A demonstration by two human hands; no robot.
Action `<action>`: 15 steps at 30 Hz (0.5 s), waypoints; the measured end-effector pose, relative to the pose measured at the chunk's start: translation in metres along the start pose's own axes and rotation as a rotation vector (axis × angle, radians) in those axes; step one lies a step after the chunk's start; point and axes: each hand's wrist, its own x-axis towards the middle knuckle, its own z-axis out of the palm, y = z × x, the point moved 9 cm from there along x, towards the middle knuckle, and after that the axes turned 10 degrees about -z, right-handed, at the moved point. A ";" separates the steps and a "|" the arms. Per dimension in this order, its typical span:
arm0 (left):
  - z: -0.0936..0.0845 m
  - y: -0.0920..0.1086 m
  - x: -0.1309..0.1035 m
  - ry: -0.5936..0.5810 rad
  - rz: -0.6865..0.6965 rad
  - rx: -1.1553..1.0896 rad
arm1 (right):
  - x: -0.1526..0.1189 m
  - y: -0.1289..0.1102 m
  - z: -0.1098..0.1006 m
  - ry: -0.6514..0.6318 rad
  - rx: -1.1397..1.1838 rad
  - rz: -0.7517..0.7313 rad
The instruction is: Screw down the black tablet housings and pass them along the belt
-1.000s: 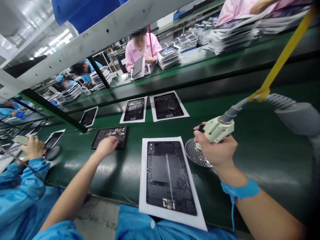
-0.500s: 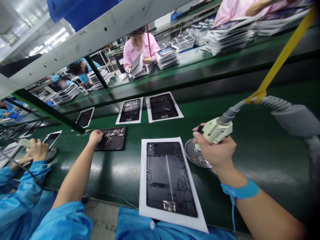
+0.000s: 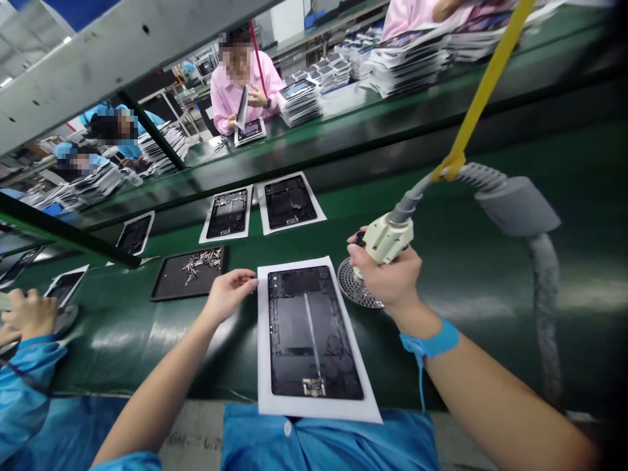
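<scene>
An opened tablet housing lies on a white sheet at the bench's front edge. Beside its upper left corner is my left hand, fingers pinched together; anything between the fingertips is too small to make out. My right hand is wrapped round a pale green corded tool, held over a round perforated metal dish right of the tablet. A black tray with many small metal parts sits to the left of the tablet.
Two more opened tablets lie on sheets behind. A grey hose and yellow strap hang at right. A green post crosses the left side. A co-worker's hand is at far left; a person in pink works opposite.
My left hand has moved from the black tray rightward to the tablet's upper left corner. My right hand still holds the tool over the dish. The whole view has shifted.
</scene>
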 end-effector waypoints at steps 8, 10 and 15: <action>0.027 0.019 0.007 0.112 0.329 0.354 | 0.002 -0.006 0.003 -0.041 0.010 -0.033; 0.032 0.020 0.006 0.123 0.395 0.417 | 0.002 -0.006 0.003 -0.036 0.019 -0.038; 0.048 0.019 0.005 0.163 0.442 0.597 | 0.002 -0.007 0.004 -0.047 0.029 -0.024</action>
